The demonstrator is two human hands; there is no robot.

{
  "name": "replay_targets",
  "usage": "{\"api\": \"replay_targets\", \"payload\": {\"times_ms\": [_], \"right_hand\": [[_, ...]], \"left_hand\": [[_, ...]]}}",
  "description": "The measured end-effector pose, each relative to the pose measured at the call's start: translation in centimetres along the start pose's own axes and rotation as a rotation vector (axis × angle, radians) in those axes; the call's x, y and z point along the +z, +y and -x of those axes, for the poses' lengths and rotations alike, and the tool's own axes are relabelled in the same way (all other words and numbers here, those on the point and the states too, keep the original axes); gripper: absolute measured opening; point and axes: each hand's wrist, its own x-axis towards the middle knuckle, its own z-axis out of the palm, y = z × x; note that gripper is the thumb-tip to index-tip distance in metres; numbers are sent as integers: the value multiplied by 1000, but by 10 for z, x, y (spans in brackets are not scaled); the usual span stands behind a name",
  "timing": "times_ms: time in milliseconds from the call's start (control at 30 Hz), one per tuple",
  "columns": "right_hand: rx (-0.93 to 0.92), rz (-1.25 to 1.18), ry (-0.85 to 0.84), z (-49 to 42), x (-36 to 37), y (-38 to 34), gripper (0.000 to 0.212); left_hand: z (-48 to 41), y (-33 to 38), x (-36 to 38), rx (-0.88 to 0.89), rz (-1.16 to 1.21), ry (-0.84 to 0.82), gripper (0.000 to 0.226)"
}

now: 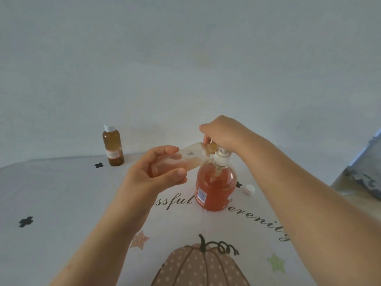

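Clear plastic, the small bottle [186,159] lies nearly level in the air above the bench [61,203]. Its long axis runs left to right, mouth pointing right at the nozzle of the upright orange pump bottle [214,188]. The left hand [152,176] pinches its base end; the right hand [222,133] curls over the pump head. 1 white cap [249,189] lies nearby.

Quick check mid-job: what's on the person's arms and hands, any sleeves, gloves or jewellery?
Nothing worn shows. The left hand and right hand are bare, with no gloves, and no ring is visible on the fingers in view. The left forearm and right forearm are uncovered down to the frame's edge: no sleeve, watch, bracelet or marking.
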Motion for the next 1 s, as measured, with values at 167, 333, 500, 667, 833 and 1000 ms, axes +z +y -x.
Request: {"api": "replay_targets", "payload": {"times_ms": [167, 333, 500, 667, 833, 1000], "right_hand": [[-13, 18, 22, 2, -6, -3, 38], [-24, 31, -7, 3, -7, -3, 37], [-87, 36, 28, 4, -4, 4, 35], [-96, 57, 12, 2, 1, 5, 36], [-78, 28, 7, 5, 0, 6, 36], [-25, 27, 23, 4, -6, -3, 36]], "left_hand": [[2, 4, 2, 13, 10, -6, 45], [2, 4, 2, 10, 3, -9, 44], [-2, 2, -1, -5, -19, -3, 41], [-3, 0, -2, -29, -46, 13, 42], [-1, 1, -2, -24, -44, 0, 44], [0, 4, 1, 1, -19, -1, 44]]}}
